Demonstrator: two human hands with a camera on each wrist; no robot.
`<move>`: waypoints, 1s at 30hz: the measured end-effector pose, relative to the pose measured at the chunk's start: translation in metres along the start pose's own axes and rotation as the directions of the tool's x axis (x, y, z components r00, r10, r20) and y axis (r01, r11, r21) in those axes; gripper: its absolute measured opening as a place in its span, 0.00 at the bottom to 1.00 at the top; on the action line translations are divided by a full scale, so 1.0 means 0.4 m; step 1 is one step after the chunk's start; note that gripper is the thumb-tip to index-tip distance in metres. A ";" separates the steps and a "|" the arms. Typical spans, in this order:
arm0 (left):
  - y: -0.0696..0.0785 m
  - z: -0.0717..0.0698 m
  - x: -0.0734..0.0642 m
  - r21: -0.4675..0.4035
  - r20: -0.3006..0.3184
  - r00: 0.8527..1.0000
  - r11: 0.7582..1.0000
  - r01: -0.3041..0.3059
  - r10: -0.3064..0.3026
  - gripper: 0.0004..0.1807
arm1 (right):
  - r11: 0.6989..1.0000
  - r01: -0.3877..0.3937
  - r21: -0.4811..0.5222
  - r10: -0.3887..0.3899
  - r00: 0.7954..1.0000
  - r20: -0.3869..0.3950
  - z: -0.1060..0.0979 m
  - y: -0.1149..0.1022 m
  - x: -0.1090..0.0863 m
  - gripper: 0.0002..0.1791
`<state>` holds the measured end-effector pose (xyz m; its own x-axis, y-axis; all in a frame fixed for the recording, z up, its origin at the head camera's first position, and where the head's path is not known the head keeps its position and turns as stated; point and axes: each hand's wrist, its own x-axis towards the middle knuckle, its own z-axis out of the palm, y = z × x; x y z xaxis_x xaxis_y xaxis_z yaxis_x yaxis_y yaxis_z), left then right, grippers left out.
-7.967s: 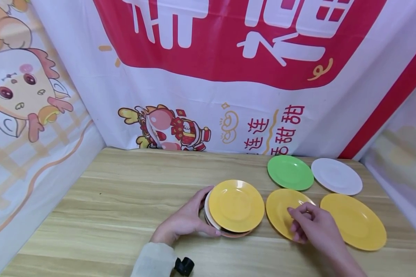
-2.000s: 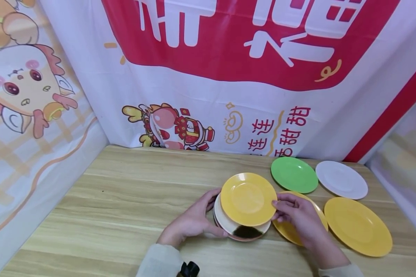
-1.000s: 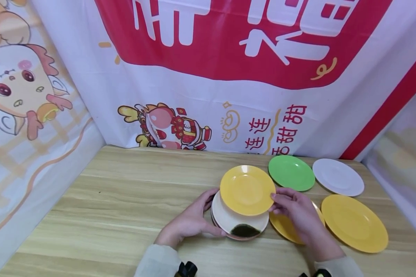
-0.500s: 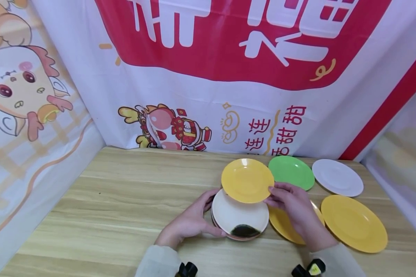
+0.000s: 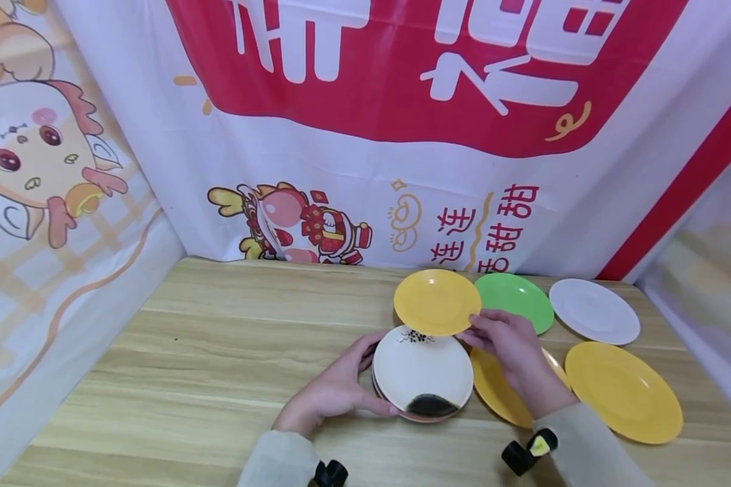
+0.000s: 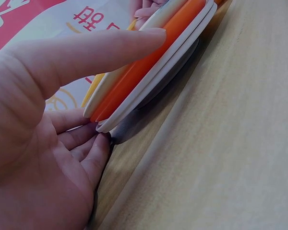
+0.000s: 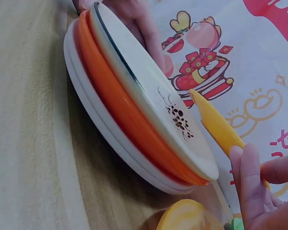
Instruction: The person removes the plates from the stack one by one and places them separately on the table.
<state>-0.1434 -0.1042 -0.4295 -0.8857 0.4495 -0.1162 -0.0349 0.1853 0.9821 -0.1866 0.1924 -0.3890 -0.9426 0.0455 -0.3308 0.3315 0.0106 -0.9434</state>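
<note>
My right hand [image 5: 508, 345] pinches the right rim of a small yellow plate [image 5: 436, 302] between thumb and fingers, holding it tilted above the far side of a plate stack. On top of that stack lies a cream plate [image 5: 423, 372] with a dark patch and a spotted motif. Beneath it the right wrist view shows an orange plate [image 7: 120, 105] and white plate edges [image 7: 98, 117] lower down. My left hand [image 5: 335, 389] holds the stack's left side, thumb at the near rim and fingers at the far rim.
A green plate [image 5: 514, 302] and a white plate [image 5: 593, 311] lie at the back right. Nearer are two oval yellow plates, the left one [image 5: 496, 389] partly hidden by my right arm and the right one [image 5: 624, 392] in view. A printed cloth [image 5: 317, 155] hangs behind the wooden table [image 5: 176, 372].
My right hand, earlier over the left oval yellow plate, has taken the small yellow plate's rim and moved it back and up off the cream plate. My left hand has stayed at the stack.
</note>
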 end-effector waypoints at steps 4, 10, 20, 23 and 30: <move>-0.001 0.001 0.000 -0.001 -0.003 1.000 1.000 -0.001 0.001 0.63 | 1.000 -0.004 0.004 0.004 1.000 -0.016 0.013 -0.008 0.012 0.33; -0.004 0.002 -0.001 -0.006 -0.008 1.000 1.000 -0.002 0.002 0.63 | 1.000 -0.010 0.009 0.010 0.999 -0.037 0.022 -0.015 0.032 0.31; -0.006 0.003 -0.002 -0.001 -0.004 1.000 1.000 -0.025 0.025 0.64 | 0.999 -0.032 0.030 0.034 0.997 -0.070 0.038 -0.012 0.059 0.31; -0.005 0.002 -0.003 0.000 -0.004 1.000 1.000 -0.023 0.023 0.64 | 0.999 -0.040 0.025 0.042 0.996 -0.075 0.041 -0.010 0.062 0.31; 0.000 0.000 -0.002 0.016 -0.011 1.000 1.000 0.002 -0.002 0.63 | 0.998 -0.063 -0.014 0.061 0.994 -0.094 0.047 -0.006 0.070 0.28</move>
<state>-0.1427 -0.1044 -0.4296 -0.8905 0.4399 -0.1163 -0.0290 0.2002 0.9793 -0.2144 0.1749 -0.3965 -0.9126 0.1401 -0.3841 0.3906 0.0213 -0.9203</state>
